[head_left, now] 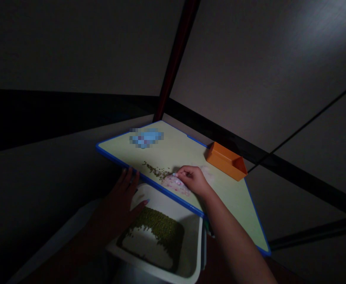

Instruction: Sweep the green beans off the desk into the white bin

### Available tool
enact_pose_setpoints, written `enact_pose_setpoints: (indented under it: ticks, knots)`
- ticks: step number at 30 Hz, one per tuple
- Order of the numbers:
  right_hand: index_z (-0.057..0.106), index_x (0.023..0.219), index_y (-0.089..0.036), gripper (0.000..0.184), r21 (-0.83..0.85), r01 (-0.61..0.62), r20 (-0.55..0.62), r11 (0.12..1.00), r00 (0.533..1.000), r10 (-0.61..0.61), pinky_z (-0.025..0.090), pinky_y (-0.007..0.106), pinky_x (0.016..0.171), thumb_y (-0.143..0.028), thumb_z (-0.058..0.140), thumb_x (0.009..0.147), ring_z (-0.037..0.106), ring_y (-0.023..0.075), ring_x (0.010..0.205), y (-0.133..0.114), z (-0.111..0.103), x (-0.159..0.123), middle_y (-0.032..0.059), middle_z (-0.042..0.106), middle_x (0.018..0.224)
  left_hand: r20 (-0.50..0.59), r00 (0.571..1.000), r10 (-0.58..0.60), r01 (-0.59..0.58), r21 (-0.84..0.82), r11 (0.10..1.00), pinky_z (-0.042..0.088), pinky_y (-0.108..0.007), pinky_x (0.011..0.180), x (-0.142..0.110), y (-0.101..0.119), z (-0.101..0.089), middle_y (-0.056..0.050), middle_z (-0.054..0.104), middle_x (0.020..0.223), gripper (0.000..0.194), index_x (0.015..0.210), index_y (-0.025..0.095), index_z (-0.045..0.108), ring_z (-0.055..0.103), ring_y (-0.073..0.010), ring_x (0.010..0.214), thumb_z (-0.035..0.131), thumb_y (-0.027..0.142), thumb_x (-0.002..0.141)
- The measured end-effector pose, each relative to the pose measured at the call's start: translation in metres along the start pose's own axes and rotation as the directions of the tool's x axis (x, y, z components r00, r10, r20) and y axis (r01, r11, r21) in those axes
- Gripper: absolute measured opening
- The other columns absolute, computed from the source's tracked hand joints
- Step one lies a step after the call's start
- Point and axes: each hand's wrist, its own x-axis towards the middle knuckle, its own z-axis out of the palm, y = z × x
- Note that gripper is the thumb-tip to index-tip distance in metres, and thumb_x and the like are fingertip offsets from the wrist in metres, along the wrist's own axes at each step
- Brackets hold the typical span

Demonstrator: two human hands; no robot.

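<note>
My left hand [125,197] is in shadow at the left side of a white bin [195,252], fingers stretched and apart, thumb over the bin's inside. Small green grains, perhaps beans or seeds [164,225], lie on the bin's floor. On the pale yellow tabletop [187,152] with a blue rim, my right hand [192,179] has its thumb and forefinger pinched together at the end of a scattered line of green grains [157,171]. Whatever is between those fingertips is too small to tell. Beneath the hand is a pinkish, mottled patch [177,187].
An orange open box [227,161] stands at the table's right back edge. A blurred light-blue item [146,138] lies near the far left corner. Pale walls meet behind the table, with a dark red post [175,55] in the corner. The light is dim.
</note>
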Motion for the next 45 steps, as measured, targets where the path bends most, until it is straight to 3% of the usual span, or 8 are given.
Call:
enact_pose_setpoints:
  ticks: [6,13,23,28,34,36,41,45]
  knots:
    - [0.063,0.068,-0.016,0.033,0.008,-0.018,-0.075,1.000,0.997,0.019,0.032,0.020,0.048,-0.047,0.064,0.078,0.043,0.0091,0.050,0.002,-0.002,0.000,-0.0020,0.052,0.054,0.015,1.000,-0.002,0.003,-0.016,1.000,0.037,-0.051,0.107,0.000,0.001,-0.004,-0.019,0.023,0.154,0.087,0.145,0.015,0.015,0.021,-0.0342,0.142,0.046,0.060,0.078]
    - [0.064,0.070,-0.015,0.034,0.049,-0.029,0.042,0.998,0.999,0.027,0.033,0.019,0.047,-0.049,0.067,0.075,0.047,0.0086,0.047,-0.004,0.010,0.006,-0.0019,0.057,0.054,0.026,1.000,-0.010,0.011,-0.040,0.999,0.037,-0.051,0.108,-0.001,-0.002,-0.003,-0.019,0.020,0.155,0.087,0.146,0.016,0.013,0.022,-0.0351,0.141,0.047,0.059,0.078]
    - [0.063,0.070,-0.014,0.029,0.096,-0.034,0.073,0.995,0.997,0.027,0.034,0.019,0.047,-0.041,0.064,0.079,0.049,0.0086,0.047,-0.012,0.006,-0.003,-0.0018,0.057,0.053,0.097,0.995,-0.026,0.033,-0.069,0.997,0.032,-0.052,0.110,0.000,-0.002,-0.008,-0.019,0.015,0.156,0.086,0.145,0.015,0.015,0.017,-0.0347,0.143,0.043,0.061,0.079]
    - [0.062,0.068,-0.014,0.029,0.088,-0.014,0.084,0.996,0.996,0.007,0.035,0.019,0.048,-0.041,0.065,0.078,0.047,0.0079,0.048,-0.017,0.001,-0.009,-0.0022,0.056,0.053,0.064,0.998,-0.004,0.009,-0.079,0.997,0.031,-0.055,0.110,-0.001,-0.003,-0.005,-0.017,0.014,0.157,0.087,0.146,0.018,0.011,0.016,-0.0365,0.143,0.044,0.061,0.078]
    - [0.063,0.071,-0.014,0.032,0.080,-0.053,-0.055,0.995,0.997,0.057,0.034,0.019,0.047,-0.046,0.066,0.077,0.045,0.0077,0.047,-0.019,-0.004,-0.012,-0.0029,0.055,0.052,0.041,0.998,0.044,-0.043,-0.019,0.999,0.034,-0.056,0.107,-0.004,0.001,-0.007,-0.017,0.005,0.158,0.089,0.147,0.019,0.004,0.014,-0.0378,0.144,0.045,0.059,0.078]
    - [0.063,0.071,-0.014,0.032,0.077,-0.056,-0.045,0.996,0.997,0.059,0.034,0.019,0.047,-0.045,0.066,0.078,0.045,0.0076,0.046,-0.019,0.000,-0.010,-0.0029,0.055,0.052,0.018,0.998,0.063,-0.063,0.019,0.998,0.033,-0.059,0.105,-0.004,0.004,-0.009,-0.018,0.004,0.158,0.089,0.147,0.021,0.005,0.016,-0.0391,0.143,0.045,0.060,0.077]
    - [0.064,0.068,-0.015,0.023,-0.117,0.014,-0.028,0.993,0.999,-0.017,0.031,0.019,0.050,-0.033,0.065,0.082,0.048,0.0074,0.048,-0.022,0.013,0.000,-0.0028,0.057,0.054,0.020,0.996,0.086,-0.087,0.037,0.996,0.031,-0.062,0.104,-0.004,0.010,-0.013,-0.018,0.011,0.157,0.085,0.147,0.023,0.003,0.021,-0.0390,0.142,0.041,0.057,0.079]
    - [0.064,0.068,-0.015,0.019,-0.222,-0.033,-0.080,0.975,0.997,0.015,0.030,0.019,0.051,-0.028,0.065,0.082,0.047,0.0073,0.049,-0.023,0.011,0.003,-0.0034,0.057,0.054,0.039,0.997,0.074,-0.073,-0.004,0.997,0.032,-0.063,0.102,-0.004,0.008,-0.010,-0.019,0.012,0.157,0.086,0.147,0.021,0.003,0.023,-0.0400,0.141,0.039,0.058,0.079]
